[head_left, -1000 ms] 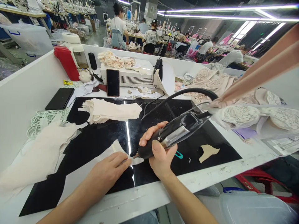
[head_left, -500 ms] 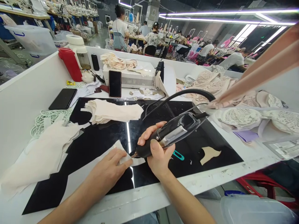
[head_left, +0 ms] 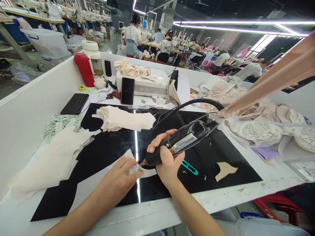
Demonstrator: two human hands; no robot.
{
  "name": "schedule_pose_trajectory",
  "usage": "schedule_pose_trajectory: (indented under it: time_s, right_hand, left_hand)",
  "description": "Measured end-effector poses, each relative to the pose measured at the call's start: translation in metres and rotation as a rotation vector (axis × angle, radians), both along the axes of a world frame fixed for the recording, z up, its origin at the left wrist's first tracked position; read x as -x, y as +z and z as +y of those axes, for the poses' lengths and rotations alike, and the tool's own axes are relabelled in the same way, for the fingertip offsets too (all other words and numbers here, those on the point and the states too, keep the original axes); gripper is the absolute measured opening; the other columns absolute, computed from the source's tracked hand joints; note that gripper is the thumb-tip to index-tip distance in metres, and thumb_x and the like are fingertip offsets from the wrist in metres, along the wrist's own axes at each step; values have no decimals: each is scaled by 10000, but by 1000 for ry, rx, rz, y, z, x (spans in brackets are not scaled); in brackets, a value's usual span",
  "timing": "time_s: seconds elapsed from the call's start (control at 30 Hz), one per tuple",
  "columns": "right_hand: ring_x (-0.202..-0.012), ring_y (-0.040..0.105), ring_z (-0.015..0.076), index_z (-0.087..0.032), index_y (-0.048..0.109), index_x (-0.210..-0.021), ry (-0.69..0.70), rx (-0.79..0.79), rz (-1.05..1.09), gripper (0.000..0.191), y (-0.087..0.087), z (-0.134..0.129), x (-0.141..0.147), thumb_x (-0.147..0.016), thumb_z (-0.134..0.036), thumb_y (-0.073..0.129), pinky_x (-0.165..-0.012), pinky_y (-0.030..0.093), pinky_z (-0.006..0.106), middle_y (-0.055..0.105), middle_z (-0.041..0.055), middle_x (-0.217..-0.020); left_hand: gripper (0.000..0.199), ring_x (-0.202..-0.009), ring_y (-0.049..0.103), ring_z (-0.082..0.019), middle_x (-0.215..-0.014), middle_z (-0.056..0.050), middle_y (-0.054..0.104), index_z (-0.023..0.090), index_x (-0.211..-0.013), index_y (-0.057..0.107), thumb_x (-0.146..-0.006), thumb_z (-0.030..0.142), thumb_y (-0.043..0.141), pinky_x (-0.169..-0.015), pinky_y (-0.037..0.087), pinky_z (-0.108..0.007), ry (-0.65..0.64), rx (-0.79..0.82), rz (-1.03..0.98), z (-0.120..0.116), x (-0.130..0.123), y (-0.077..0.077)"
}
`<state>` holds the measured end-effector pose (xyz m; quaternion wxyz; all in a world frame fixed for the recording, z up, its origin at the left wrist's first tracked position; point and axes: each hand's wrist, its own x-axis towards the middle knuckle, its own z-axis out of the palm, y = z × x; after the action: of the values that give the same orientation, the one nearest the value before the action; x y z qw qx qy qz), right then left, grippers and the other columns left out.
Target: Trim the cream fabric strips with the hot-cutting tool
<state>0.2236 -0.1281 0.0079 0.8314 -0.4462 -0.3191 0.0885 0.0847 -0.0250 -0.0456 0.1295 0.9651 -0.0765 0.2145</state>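
Note:
My right hand [head_left: 169,160] is wrapped round a black corded hand tool [head_left: 182,142] with a silver lever and a narrow metal tip. The tip points left and meets the edge of a white fabric piece [head_left: 98,173] on the black work board [head_left: 167,190]. My left hand [head_left: 120,177] grips a folded-up part of this fabric, its fingertips close beside the tip. The fingers partly hide the fold, and I cannot tell whether the tip is in the cloth. A peach fabric strip [head_left: 270,78] runs from the tool's rear end up to the right.
Stacks of cream fabric pieces [head_left: 128,118] lie behind and to the left [head_left: 52,157]. A teal tool [head_left: 190,167] and a beige cutout [head_left: 225,170] are on the right. Lace bra parts [head_left: 258,131], a white machine [head_left: 145,85], a phone [head_left: 128,91] and a red bottle [head_left: 84,70] surround the board.
The whole scene sits slightly further right in the picture, as the head view has turned left. Both hands keep their grips, and the tool tip stays at the fabric edge.

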Motion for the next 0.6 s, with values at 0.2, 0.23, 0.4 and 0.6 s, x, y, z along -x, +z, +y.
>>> schedule_pose_trajectory:
  time_s: [0.2,0.23,0.4,0.6]
  right_hand:
    - [-624,613,120,-285,510,-1158,-19,26,14,335,-1,3,-2,-919,-368,730,-629,538,303,619,-51,-828]
    - [-622,610,119,-285,518,-1154,-16,21,14,338,-1,2,-3,-912,-369,737,-626,536,298,618,-51,-825]
    - [-632,615,119,-276,556,-1150,-33,-2,9,321,0,1,-4,-907,-367,746,-614,539,277,621,-45,-812]
    - [-686,671,155,-278,544,-1197,-74,81,-8,405,-9,-6,-15,-877,-347,781,-687,590,336,659,-19,-856]
  left_hand:
    - [336,-1071,627,-259,-1147,-132,609,186,-1179,682,-963,20,484,-1008,579,-512,13,12,-10,-1,1,-3]
    - [334,-1078,629,-261,-1143,-131,616,189,-1171,683,-966,23,478,-1006,581,-512,16,15,-12,-1,1,-3]
    - [345,-1046,659,-269,-1123,-115,651,207,-1199,663,-937,35,520,-1014,579,-541,64,64,-11,-4,3,-4]
    - [209,-944,683,-210,-1073,-97,706,187,-1159,649,-956,174,602,-864,619,-293,93,54,-175,6,-7,-43]
